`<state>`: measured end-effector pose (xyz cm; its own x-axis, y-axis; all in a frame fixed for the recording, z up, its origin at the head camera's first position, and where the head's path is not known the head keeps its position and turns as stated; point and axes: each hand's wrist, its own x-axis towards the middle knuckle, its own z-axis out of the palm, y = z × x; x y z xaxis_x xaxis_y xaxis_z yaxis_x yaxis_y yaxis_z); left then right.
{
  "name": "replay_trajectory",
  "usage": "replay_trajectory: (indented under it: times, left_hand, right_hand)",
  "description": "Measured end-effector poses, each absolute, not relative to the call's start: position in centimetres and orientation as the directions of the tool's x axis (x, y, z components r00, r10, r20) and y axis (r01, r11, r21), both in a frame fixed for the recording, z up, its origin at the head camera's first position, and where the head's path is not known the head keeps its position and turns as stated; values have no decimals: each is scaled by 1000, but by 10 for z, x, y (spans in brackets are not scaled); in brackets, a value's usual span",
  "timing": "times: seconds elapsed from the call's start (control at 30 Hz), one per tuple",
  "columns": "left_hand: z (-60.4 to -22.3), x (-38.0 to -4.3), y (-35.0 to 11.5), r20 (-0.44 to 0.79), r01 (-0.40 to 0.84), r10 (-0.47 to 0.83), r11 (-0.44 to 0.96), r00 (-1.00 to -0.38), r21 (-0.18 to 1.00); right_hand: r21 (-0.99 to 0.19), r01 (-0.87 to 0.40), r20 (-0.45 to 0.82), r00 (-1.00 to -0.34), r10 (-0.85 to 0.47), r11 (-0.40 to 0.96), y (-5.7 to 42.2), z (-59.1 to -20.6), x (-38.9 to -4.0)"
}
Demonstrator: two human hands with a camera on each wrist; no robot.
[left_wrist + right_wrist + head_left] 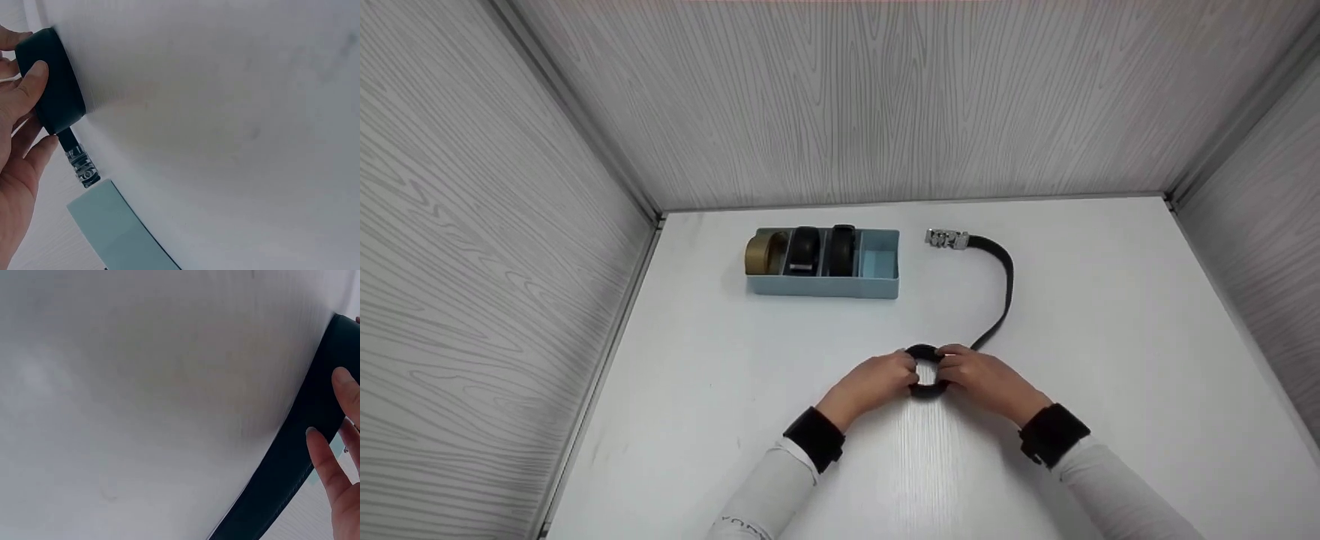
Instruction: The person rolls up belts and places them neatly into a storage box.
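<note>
A black belt (pixel 1009 289) stands on edge on the white table, its near part wound into a ring and its far part curving up to a silver buckle (pixel 946 238). My left hand (pixel 877 381) holds the ring from the left. In the left wrist view its thumb presses the outer face of the coiled belt (pixel 53 84). From the right, my right hand (pixel 986 381) grips the same ring, close to where the loose strap leaves it. The right wrist view shows thumb and fingers on both sides of the belt (pixel 298 422).
Behind the hands, left of the buckle, stands a blue divided box (pixel 823 287). It holds a gold-brown rolled belt (pixel 757 255) at the left and two black rolled belts (pixel 842 251) beside it. Grey wood-grain panels (pixel 847 105) wall the table's back and sides.
</note>
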<state>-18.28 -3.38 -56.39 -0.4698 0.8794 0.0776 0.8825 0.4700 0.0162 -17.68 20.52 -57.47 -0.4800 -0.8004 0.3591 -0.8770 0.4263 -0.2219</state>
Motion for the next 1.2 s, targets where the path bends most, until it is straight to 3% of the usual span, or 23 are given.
replay_trajectory:
  times: [0.2, 0.33, 0.53, 0.73, 0.9, 1.03, 1.2]
  left_hand:
    - [-563, -170, -32, 152, 865, 872, 484, -464, -135]
    - [-565, -168, -32, 166, 855, 870, 489, -464, -173]
    - [-561, -174, -34, 113, 875, 881, 471, -459, -111]
    - [-560, -179, -40, 75, 894, 891, 449, -447, -7]
    - [-561, -181, -43, 88, 898, 896, 439, -435, -35]
    - [-563, -181, -43, 112, 902, 897, 432, -427, -21]
    - [-563, -181, -42, 110, 901, 897, 433, -428, -29]
  right_hand:
    - [-228, -870, 390, -494, -777, 438, 196, -574, -171]
    - [-201, -863, 399, -504, -766, 463, 190, -573, -166]
    - [-239, -872, 391, -488, -780, 426, 193, -568, -169]
    - [-168, -905, 352, -424, -834, 390, 200, -567, -173]
    - [-177, -917, 367, -399, -840, 358, 200, -571, -175]
    - [-224, -896, 387, -443, -809, 383, 204, -573, -175]
    - [-289, -781, 258, -620, -741, 553, 213, -570, -172]
